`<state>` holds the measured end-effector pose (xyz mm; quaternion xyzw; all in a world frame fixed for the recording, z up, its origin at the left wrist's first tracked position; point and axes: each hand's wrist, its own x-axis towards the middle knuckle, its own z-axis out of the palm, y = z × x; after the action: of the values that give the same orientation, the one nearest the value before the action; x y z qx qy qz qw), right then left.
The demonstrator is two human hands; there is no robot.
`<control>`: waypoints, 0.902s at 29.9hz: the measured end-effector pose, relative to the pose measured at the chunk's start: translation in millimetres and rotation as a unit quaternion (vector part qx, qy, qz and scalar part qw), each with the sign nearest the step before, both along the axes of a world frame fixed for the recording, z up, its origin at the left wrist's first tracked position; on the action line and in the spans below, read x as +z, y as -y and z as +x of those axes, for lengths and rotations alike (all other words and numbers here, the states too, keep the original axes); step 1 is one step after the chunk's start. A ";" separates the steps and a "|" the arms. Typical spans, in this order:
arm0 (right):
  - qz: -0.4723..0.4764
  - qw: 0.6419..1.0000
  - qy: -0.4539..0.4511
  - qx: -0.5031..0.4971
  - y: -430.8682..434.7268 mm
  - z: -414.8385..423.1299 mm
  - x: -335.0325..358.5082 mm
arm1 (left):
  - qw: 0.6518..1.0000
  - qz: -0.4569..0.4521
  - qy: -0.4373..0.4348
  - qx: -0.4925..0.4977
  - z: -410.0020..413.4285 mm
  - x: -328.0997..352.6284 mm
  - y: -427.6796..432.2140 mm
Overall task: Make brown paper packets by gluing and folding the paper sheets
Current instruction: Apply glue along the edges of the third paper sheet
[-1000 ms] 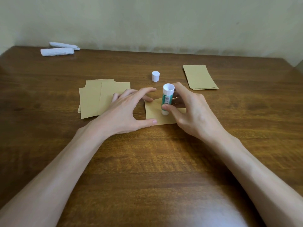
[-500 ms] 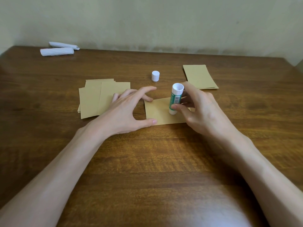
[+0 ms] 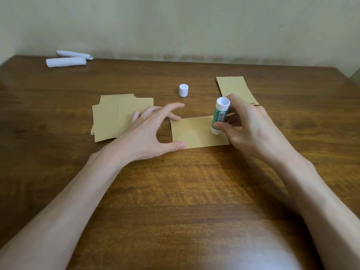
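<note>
With the left hand spread open, pinning the paper sheet flat, and the right hand gripping the glue stick, spread glue evenly along the sheet's right edge.

Setting: a plain, domestic-looking room used as a hand-craft station.
Work surface: a dark wood-grain table is set against the wall.
Wall finish: pale paint, scuffed and stained along the base.
Supplies: brown paper sheets, a glue stick, a white cap and white paper rolls are spread on the tabletop.
</note>
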<state>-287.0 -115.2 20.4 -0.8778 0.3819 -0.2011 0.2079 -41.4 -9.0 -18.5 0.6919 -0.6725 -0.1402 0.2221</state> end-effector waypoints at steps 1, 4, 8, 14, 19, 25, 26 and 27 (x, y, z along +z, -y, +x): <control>-0.001 1.000 -0.005 -0.003 0.1 -0.8 1.2 | 1.000 0.000 0.000 0.000 0.1 0.0 0.0; -0.006 1.000 -0.018 -0.012 -0.3 -3.6 4.3 | 1.000 0.002 0.001 -0.001 -0.3 0.0 0.3; 0.001 0.999 -0.033 -0.026 0.8 -5.6 8.3 | 1.000 0.003 0.002 -0.004 0.0 -0.1 0.5; 0.005 0.999 -0.031 -0.032 0.1 -6.4 9.8 | 1.000 -0.002 0.006 -0.005 -0.7 0.2 -0.7; 0.017 0.999 -0.004 -0.049 5.1 -11.6 11.8 | 1.000 -0.006 0.017 -0.004 -1.4 0.4 -0.2; 0.001 0.985 0.158 -0.065 9.0 -10.6 14.6 | 0.999 -0.006 0.035 -0.005 -2.7 3.4 -1.5; 0.026 0.983 0.178 -0.042 6.6 -6.0 12.8 | 0.999 -0.006 0.041 -0.005 -3.2 4.0 -2.1; 0.059 0.979 0.195 -0.021 2.9 -0.2 10.4 | 0.999 -0.007 0.048 -0.005 -3.9 5.5 -2.8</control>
<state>-287.2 -118.1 30.8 -0.7996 0.3634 -0.3500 0.3258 -45.4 -6.2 -13.0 0.6930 -0.6868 -0.1028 0.1938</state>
